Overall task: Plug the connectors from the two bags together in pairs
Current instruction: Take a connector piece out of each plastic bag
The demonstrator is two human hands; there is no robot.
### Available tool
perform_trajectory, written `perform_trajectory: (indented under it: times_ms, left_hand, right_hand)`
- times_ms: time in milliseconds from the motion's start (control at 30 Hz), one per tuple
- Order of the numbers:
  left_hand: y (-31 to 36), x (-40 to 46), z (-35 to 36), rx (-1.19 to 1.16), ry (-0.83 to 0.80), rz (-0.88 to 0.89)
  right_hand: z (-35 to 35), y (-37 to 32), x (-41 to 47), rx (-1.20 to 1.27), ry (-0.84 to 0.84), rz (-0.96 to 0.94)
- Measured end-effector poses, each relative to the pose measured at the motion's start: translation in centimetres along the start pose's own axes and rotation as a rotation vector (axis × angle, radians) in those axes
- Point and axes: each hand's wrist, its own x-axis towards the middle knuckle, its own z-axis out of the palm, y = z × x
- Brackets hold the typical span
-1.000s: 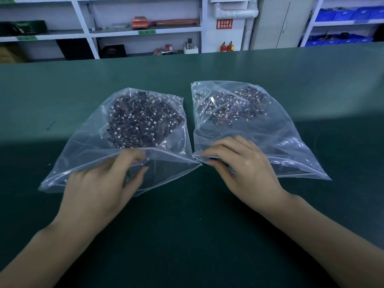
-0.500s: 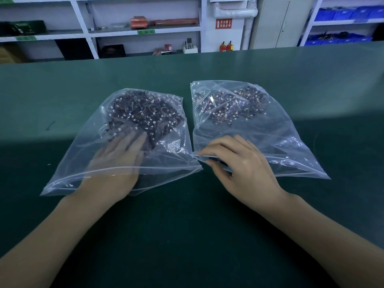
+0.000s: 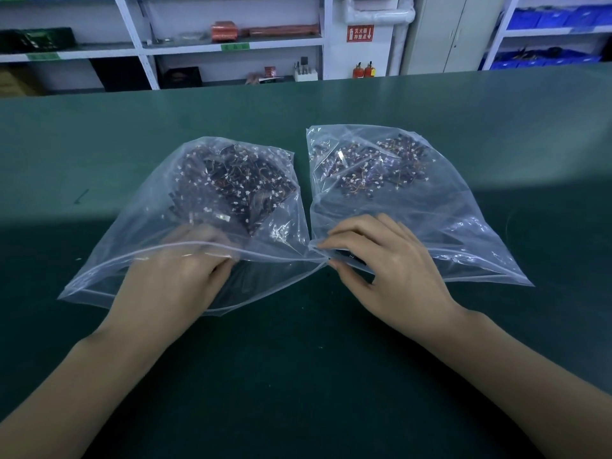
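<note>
While inside bag (image 3: 159,226), left hand (image 3: 178,273) (blurred), curled.

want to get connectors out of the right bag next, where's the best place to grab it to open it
Take the right bag at its near open rim, where the right hand already rests, coming from the person's side. The mouth faces the person and lies flat on the table, while the connectors sit at the far closed end, so lifting the top layer opens it.

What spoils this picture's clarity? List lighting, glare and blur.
Head view: a lit band crosses the far table, the near part lies in shadow; glare speckles the left bag and right bag; the left hand is blurred behind plastic; wide-angle distortion bends the table's far edge.
</note>
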Motion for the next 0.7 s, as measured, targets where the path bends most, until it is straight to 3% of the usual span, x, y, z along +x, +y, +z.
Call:
perform_trajectory:
  times_ms: [200,333,400,533,700]
  left_hand:
    - [1.3,-0.3,0.1,-0.043,-0.003,0.236]
    - [1.8,-0.3,0.3,-0.134,0.07,0.282]
    - [2.1,-0.4,0.6,-0.207,0.094,0.291]
    - [4.3,-0.5,1.3,-0.526,0.171,0.129]
    - [5.9,-0.3,1.4,-0.86,0.143,-0.141]
  right_hand:
    - [-0.1,-0.3,0.1,-0.001,0.04,-0.022]
    - [-0.6,-1.3,0.1,0.098,0.148,-0.131]
    - [-0.4,-2.4,-0.3,0.203,0.106,-0.144]
    - [0.6,-3.6,-1.1,0.273,-0.108,0.025]
    - [0.8,-2.6,-0.9,0.341,-0.185,0.201]
